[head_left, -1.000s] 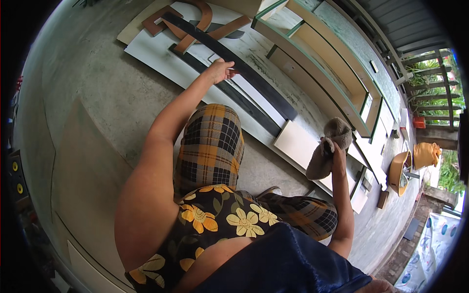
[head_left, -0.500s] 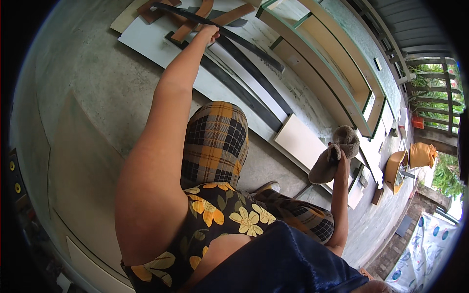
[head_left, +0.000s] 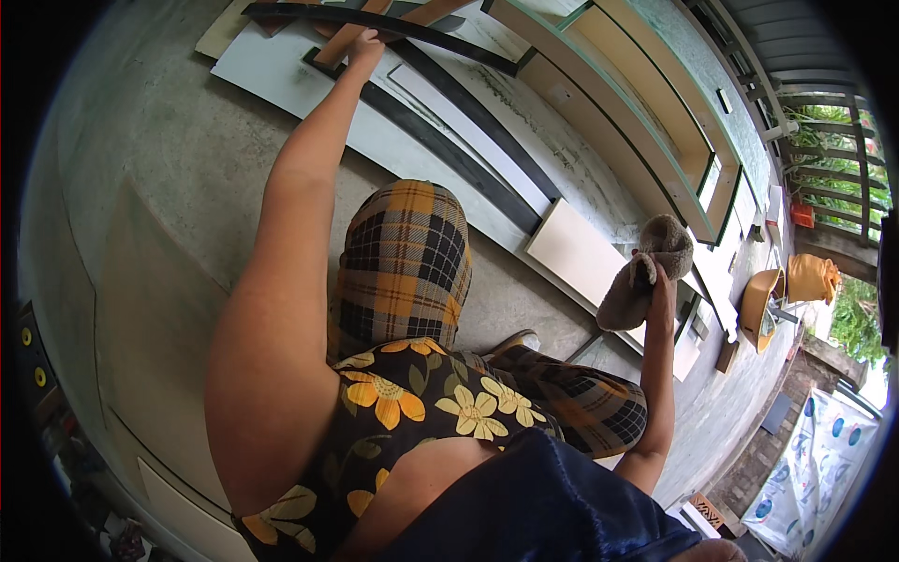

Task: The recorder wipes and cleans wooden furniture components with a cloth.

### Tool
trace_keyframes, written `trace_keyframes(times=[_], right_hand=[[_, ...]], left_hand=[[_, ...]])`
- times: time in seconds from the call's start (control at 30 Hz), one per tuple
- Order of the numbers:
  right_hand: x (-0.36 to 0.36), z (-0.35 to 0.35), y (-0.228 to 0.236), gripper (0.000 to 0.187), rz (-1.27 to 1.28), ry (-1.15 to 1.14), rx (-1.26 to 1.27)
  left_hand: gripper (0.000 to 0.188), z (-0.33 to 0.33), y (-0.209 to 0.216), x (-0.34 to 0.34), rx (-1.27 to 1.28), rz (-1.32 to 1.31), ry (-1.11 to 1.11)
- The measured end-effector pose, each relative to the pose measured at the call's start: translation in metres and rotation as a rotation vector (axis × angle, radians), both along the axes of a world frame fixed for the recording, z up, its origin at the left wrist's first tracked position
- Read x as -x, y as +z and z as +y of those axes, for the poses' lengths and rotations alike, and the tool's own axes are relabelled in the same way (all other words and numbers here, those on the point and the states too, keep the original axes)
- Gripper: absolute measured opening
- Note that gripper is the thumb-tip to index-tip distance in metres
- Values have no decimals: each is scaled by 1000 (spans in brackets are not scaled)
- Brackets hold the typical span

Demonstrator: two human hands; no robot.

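Note:
My left hand (head_left: 366,49) reaches far out to the upper left, its fingers closed on a long, dark, slightly curved strip (head_left: 440,49). That strip lies across several brown boards (head_left: 343,40) and over other dark strips (head_left: 482,126). On the right, my right hand (head_left: 661,281) grips a bunched, fluffy grey-brown cloth (head_left: 626,296). The cloth is above a pale cream board (head_left: 573,245) and covers part of my fingers. A narrow white panel (head_left: 468,131) lies between two dark strips on a large pale board (head_left: 272,80).
A cream cabinet frame with green edges (head_left: 599,89) lies at the upper right. Beyond the right hand are a yellow hard hat (head_left: 757,307), an orange-tan bag (head_left: 811,278) and a printed plastic sheet (head_left: 805,478). My plaid-covered knee (head_left: 403,262) is between my arms. Concrete floor (head_left: 178,122) extends left.
My left hand has shifted left and slightly up, and the dark strip has swung to a flatter angle. My right hand with the cloth sits slightly higher in view.

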State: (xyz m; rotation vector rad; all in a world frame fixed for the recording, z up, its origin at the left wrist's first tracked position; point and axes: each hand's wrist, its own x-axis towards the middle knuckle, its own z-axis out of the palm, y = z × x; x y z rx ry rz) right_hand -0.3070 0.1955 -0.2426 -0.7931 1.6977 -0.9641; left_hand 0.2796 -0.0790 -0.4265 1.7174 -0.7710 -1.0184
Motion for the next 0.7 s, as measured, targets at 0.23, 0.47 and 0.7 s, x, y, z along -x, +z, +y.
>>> trace_keyframes(times=[0.23,0.47,0.7], right_hand=[[3,-3,1,31,32,-45,37],[16,3,2,34,46,-79,91],[58,15,0,38,23,-209,142]], left_hand=[[36,48,-9,72,334,-844,-698],[56,78,2,143,187,-1122,-1069],[67,116,8,169,226,-1176,-1316]])
